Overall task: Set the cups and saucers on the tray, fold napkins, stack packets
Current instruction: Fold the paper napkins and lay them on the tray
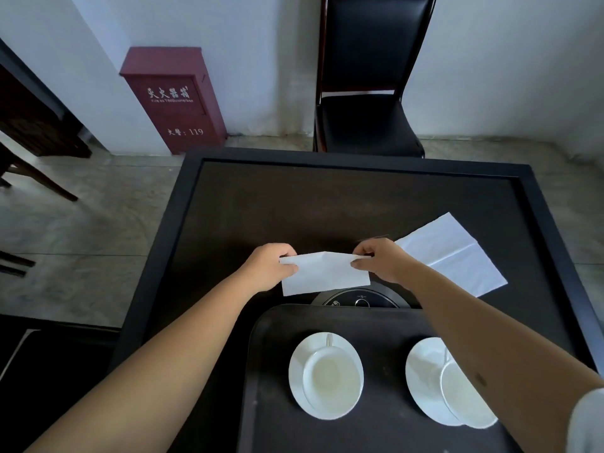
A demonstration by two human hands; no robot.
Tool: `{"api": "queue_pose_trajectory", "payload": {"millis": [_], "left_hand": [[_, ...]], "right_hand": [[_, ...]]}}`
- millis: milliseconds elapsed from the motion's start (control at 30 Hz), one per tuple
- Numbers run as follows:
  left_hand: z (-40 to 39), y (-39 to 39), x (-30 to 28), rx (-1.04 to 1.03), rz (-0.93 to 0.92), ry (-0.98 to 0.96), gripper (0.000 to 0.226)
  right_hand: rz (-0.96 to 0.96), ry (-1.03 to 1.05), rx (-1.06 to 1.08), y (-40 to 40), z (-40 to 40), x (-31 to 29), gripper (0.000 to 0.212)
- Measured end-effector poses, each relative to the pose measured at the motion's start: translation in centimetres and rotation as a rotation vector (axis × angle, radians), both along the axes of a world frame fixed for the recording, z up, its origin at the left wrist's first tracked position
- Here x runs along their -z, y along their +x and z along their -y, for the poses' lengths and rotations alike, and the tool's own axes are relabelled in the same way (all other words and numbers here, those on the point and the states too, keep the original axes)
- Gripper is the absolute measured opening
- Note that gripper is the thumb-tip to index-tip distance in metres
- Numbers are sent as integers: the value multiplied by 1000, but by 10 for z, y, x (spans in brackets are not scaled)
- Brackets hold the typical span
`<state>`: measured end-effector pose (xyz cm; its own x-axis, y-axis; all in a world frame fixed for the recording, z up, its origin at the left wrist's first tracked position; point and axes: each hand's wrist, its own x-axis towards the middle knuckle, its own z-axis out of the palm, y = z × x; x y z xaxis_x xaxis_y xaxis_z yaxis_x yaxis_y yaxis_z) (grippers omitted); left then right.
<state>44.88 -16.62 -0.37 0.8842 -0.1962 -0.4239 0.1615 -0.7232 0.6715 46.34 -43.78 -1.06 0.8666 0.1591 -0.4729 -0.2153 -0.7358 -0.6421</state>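
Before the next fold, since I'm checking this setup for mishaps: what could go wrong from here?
1. The right forearm crosses low over the right cup, which sits toward its saucer's near edge; drawing the arm back could knock it.
2. Both hands, left hand and right hand, pinch the folded napkin in the air, so the crease may come out crooked.
3. The spare napkin lies loose by the right wrist and could be swept away.

You see white napkins (325, 273), white cups (333, 376) on white saucers (295, 380), a dark brown tray (271, 371), and beyond the tray a dark red cabinet (175, 99).
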Motion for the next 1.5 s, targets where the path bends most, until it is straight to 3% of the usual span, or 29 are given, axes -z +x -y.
{"api": "queue_pose_trajectory", "payload": {"millis": [200, 333, 467, 600, 900, 1167, 1500], "left_hand": [[-5, -53, -51, -171, 16, -288, 3], [-1, -96, -85, -295, 24, -483, 15], [1, -144, -105, -370, -41, -600, 6], [1, -192, -112, -419, -110, -649, 15], [13, -296, -90, -501, -259, -614, 14], [15, -340, -56, -515, -330, -513, 18], [18, -345, -18, -470, -230, -269, 29]], "right_hand": [[-43, 339, 165, -50, 7, -52, 10], [-10, 615, 265, -93, 3, -96, 4], [-82, 691, 352, -144, 1, -119, 19], [-141, 745, 400, -203, 1, -127, 13], [-251, 688, 541, -315, -1, -89, 20], [-257, 626, 603, -359, -8, -46, 23], [-149, 254, 634, -365, -8, -14, 9]]}}
